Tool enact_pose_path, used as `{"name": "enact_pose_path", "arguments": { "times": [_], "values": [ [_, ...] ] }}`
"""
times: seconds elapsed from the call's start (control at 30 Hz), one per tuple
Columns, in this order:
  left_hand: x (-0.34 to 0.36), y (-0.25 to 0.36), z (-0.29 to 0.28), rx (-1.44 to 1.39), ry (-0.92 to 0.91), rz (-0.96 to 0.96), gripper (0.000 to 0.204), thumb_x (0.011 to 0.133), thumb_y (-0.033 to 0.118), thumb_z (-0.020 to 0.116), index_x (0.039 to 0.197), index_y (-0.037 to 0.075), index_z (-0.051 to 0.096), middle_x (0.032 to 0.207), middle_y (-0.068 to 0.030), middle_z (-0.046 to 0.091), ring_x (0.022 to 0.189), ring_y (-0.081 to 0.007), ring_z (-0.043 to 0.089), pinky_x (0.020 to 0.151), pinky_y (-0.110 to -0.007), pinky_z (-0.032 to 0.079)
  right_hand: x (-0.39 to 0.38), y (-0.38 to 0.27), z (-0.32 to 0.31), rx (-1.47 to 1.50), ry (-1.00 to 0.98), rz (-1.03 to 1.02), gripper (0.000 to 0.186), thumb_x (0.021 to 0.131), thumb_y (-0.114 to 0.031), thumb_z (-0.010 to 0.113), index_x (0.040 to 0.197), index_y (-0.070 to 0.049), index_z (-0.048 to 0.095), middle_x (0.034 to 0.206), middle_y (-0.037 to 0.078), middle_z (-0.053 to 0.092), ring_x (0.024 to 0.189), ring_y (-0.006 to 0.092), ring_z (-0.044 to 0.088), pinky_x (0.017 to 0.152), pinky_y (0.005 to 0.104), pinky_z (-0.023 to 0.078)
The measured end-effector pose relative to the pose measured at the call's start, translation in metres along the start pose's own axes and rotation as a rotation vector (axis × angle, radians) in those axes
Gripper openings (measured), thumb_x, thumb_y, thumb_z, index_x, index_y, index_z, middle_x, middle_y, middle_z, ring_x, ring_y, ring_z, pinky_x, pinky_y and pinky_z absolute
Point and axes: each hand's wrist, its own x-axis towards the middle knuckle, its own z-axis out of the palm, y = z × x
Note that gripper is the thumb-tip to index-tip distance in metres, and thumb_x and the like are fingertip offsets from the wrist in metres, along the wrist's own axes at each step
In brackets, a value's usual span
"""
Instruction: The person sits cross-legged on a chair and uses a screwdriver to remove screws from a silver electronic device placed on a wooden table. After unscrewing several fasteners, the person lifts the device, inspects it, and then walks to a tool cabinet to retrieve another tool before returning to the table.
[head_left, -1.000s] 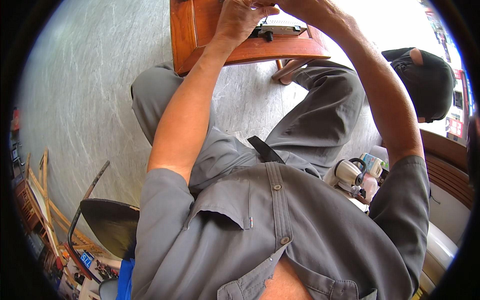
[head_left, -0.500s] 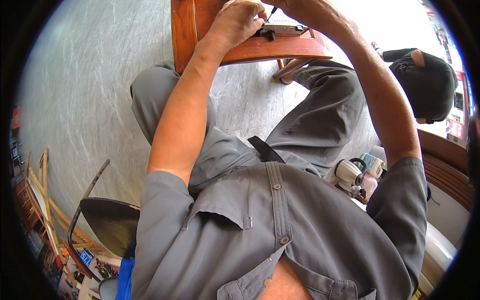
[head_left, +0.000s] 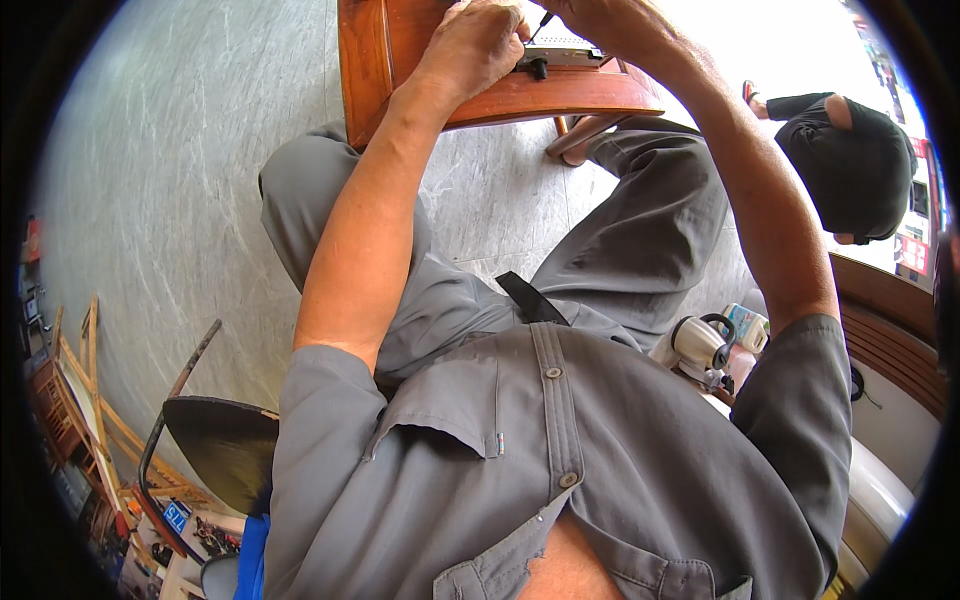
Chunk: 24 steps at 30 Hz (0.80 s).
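A flat metal box (head_left: 575,54) with a perforated top and a black knob (head_left: 540,69) on its front lies on a reddish-brown wooden stool (head_left: 480,107). My right hand (head_left: 600,22), cut off by the top edge, is closed round a slim black tool (head_left: 541,27). Its narrow tip slants down to the left end of the box. My left hand (head_left: 477,45) is at that same end, its fingers bent together close to the tip. What lies between those fingers is hidden, and the upper part of both hands is out of view.
My knees straddle the near side of the stool, over a grey floor (head_left: 480,180). To the right a person in black (head_left: 850,165) is bent over. A pale jug (head_left: 698,342) and bottles stand by my right side. At lower left are a black chair (head_left: 222,440) and wooden frames (head_left: 92,370).
Both hands stay at the box with barely any movement. The tool's tip remains near its left end. The stool shows very slightly higher and further left.
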Motion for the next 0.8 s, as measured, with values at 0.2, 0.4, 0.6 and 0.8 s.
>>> {"name": "enact_pose_path", "arguments": {
  "times": [0.2, 0.4, 0.6, 0.8],
  "values": [
    [-0.0012, 0.0016, 0.0024, -0.006, 0.035, 0.008, 0.009, 0.083, -0.003, 0.059, 0.086, 0.005, 0.060, 0.087, -0.0148, 0.066, 0.092, -0.0355, 0.067, 0.082, -0.048, 0.053, -0.0055, 0.0029, 0.0082, -0.039, 0.171, -0.126, 0.018, 0.084, -0.010, 0.065, 0.099, -0.001, 0.068, 0.087, 0.025, 0.068, 0.089, 0.0420, 0.067, 0.079, 0.0524, 0.052],
    [-0.0011, 0.0026, 0.0013, 0.037, 0.003, 0.004, 0.010, 0.082, -0.002, 0.060, 0.087, 0.006, 0.060, 0.089, -0.0136, 0.067, 0.093, -0.0345, 0.068, 0.083, -0.048, 0.052, -0.0012, 0.0014, 0.0020, -0.033, 0.030, -0.011, 0.020, 0.082, -0.009, 0.067, 0.100, -0.001, 0.068, 0.091, 0.025, 0.068, 0.092, 0.0424, 0.067, 0.082, 0.0522, 0.052],
    [-0.0018, 0.0068, 0.0012, 0.089, -0.006, 0.007, 0.011, 0.082, -0.001, 0.060, 0.088, 0.007, 0.059, 0.089, -0.0122, 0.067, 0.096, -0.0335, 0.068, 0.086, -0.048, 0.051, -0.0078, 0.0025, 0.0072, -0.051, 0.219, -0.205, 0.023, 0.080, -0.008, 0.067, 0.102, -0.001, 0.068, 0.083, 0.022, 0.069, 0.082, 0.0402, 0.068, 0.075, 0.0495, 0.053],
    [-0.0041, 0.0034, 0.0044, 0.084, 0.046, 0.082, 0.017, 0.082, -0.002, 0.063, 0.094, 0.008, 0.057, 0.090, -0.0118, 0.066, 0.097, -0.0342, 0.067, 0.086, -0.050, 0.051, -0.0094, -0.0035, -0.0008, 0.030, 0.065, -0.092, 0.023, 0.079, -0.007, 0.065, 0.101, -0.002, 0.068, 0.082, 0.022, 0.070, 0.078, 0.0388, 0.069, 0.070, 0.0481, 0.054]
  ]
}}
